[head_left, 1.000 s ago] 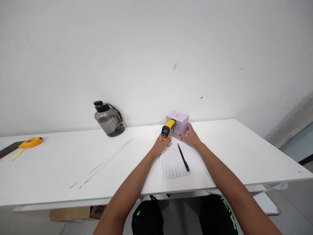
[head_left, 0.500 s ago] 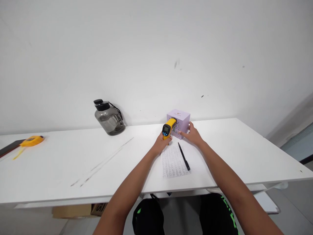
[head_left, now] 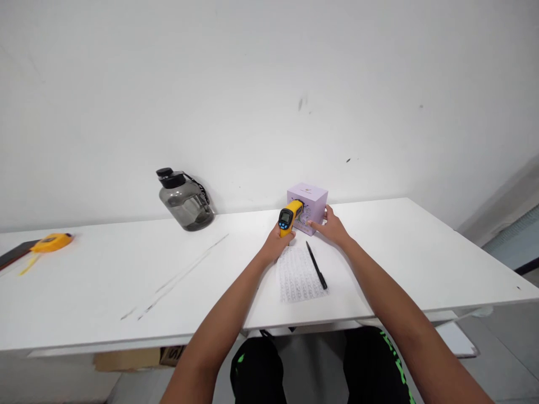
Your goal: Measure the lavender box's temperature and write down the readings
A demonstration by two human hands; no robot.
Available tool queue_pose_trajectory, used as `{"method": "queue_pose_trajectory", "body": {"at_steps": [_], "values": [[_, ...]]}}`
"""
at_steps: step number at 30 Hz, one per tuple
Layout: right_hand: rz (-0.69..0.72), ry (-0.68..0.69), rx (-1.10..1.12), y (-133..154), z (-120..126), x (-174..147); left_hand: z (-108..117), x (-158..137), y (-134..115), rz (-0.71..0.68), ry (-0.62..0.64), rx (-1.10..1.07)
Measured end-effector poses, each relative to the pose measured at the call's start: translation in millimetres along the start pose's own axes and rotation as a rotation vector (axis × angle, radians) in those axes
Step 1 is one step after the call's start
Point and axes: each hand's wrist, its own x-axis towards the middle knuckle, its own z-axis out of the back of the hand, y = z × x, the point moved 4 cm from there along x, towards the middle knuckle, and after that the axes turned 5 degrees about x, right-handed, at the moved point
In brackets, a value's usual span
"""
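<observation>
In my left hand (head_left: 276, 245) is a yellow and black infrared thermometer gun (head_left: 290, 215), its small screen and blue buttons facing me. The gun's nose points at the front of a light purple box (head_left: 318, 203) standing near the wall; I cannot tell whether they touch. My right hand (head_left: 332, 226) grips the box's right side, thumb on the front and fingers round the side. Just below my hands lies a sheet of paper covered in writing (head_left: 297, 278), with a black pen (head_left: 316, 266) across its right part.
A dark transparent water bottle (head_left: 187, 203) leans at the wall on the left. Farther left lie a yellow tape measure (head_left: 53, 242) and a dark flat object (head_left: 16, 254). The white table (head_left: 421, 252) ends at a front edge above my knees. Cardboard (head_left: 126, 359) lies underneath.
The view has shifted slightly. Both hands keep their hold on the thermometer gun and the box, with no clear movement otherwise.
</observation>
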Motion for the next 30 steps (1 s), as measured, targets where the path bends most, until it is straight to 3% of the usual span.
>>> {"method": "queue_pose_trajectory", "body": {"at_steps": [6, 30], "values": [[-0.076, 0.005, 0.0, -2, -1, 2, 0, 3, 6, -0.016, -0.007, -0.003], [-0.005, 0.003, 0.082, -12, -6, 6, 1, 4, 6, -0.033, 0.008, 0.045]]}}
